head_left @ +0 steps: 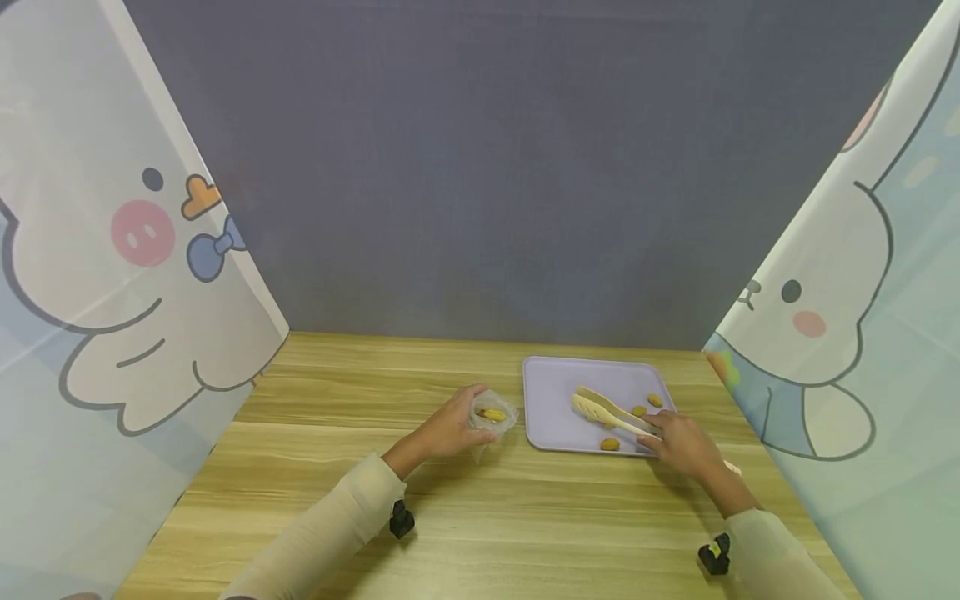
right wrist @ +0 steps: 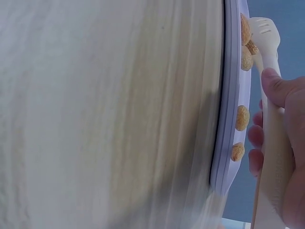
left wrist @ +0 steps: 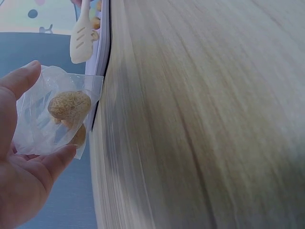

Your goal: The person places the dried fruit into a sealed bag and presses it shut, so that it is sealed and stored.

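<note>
My left hand (head_left: 452,423) grips a clear plastic bag (left wrist: 40,112), thumb and fingers spread around its mouth. Inside the bag are wrinkled tan nuts (left wrist: 69,105), which look like walnuts or peanuts in shell. To the right lies a lilac tray (head_left: 551,371) with several of the same nuts (head_left: 610,445) on it. My right hand (head_left: 684,446) holds cream slotted tongs (head_left: 609,410) over the tray, its thumb on one arm and fingers around the other. The tong tips are a little apart above the tray; I cannot tell whether they touch a nut.
Everything stands on a wood-grain table (head_left: 465,517) with a dark grey panel (head_left: 480,183) behind it. Cartoon-printed sheets (head_left: 142,350) flank the table on both sides. A small black device (head_left: 402,520) sits at each wrist.
</note>
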Demonstrator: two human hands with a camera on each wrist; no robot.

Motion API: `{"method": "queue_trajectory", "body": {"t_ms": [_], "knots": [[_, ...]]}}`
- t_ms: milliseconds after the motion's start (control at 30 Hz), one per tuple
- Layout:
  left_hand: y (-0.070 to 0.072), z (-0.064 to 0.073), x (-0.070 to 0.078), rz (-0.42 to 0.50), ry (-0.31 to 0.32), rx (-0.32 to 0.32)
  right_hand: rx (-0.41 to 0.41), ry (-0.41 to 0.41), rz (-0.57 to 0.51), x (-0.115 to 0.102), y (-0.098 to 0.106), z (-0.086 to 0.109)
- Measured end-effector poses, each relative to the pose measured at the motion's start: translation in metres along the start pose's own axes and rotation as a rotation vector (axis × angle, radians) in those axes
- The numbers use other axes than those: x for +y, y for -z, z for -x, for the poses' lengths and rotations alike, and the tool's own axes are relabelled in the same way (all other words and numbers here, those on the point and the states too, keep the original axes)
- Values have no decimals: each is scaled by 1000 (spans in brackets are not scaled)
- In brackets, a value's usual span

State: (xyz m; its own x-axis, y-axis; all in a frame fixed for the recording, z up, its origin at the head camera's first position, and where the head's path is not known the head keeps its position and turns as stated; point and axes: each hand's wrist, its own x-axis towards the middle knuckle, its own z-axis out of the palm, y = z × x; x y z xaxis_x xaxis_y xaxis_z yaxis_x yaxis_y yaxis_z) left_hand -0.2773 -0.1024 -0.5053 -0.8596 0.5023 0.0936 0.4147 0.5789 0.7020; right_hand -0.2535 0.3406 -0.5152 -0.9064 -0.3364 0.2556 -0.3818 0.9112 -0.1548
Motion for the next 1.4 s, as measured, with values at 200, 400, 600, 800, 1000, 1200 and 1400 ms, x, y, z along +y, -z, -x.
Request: {"method": "queue_trajectory", "body": {"t_ms": [200, 400, 600, 800, 1000, 1200, 1400], "knots": [[0, -1, 0, -1, -12, 1, 25, 8, -30, -2, 3, -2], [0, -2, 0, 11, -13, 1, 47, 30, -45, -3, 4, -6], [0, -2, -1, 14, -13, 1, 50, 41, -60, -7, 7, -11], [0, -3, -1, 7, -4, 2, 49, 41, -42, -14, 11, -15], [-1, -4, -1, 10, -4, 1, 87, 87, -39, -19, 12, -20], [-1, -4, 0, 16, -7, 2, 110, 113, -32, -25, 12, -24], [-1, -4, 3, 6, -5, 0, 115, 123, -31, -34, 15, -30]]}}
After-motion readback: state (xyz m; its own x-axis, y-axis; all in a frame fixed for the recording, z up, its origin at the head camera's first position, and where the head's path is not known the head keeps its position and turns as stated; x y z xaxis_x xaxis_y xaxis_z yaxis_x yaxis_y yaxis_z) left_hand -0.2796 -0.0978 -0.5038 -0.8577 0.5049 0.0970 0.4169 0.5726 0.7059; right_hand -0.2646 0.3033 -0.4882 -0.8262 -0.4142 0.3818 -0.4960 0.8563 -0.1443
